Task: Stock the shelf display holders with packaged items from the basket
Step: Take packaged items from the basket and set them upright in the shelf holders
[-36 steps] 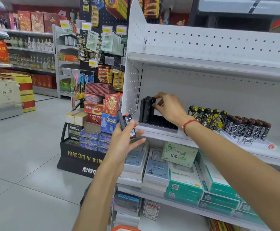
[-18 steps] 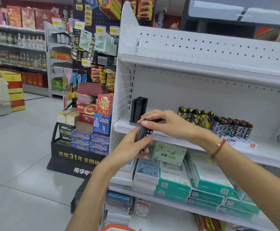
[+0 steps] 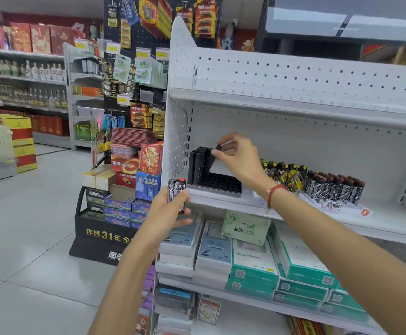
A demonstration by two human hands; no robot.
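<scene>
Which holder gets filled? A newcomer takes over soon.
On the white metal shelf, look at its left end beside the perforated side panel. The black plastic grid holder sits there, mostly unfilled, unlike the full rows of patterned packs to its right.

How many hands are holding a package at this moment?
2. The right hand pinches a dark pack above the black holder; the left hand grips patterned packs below the shelf edge.
</scene>
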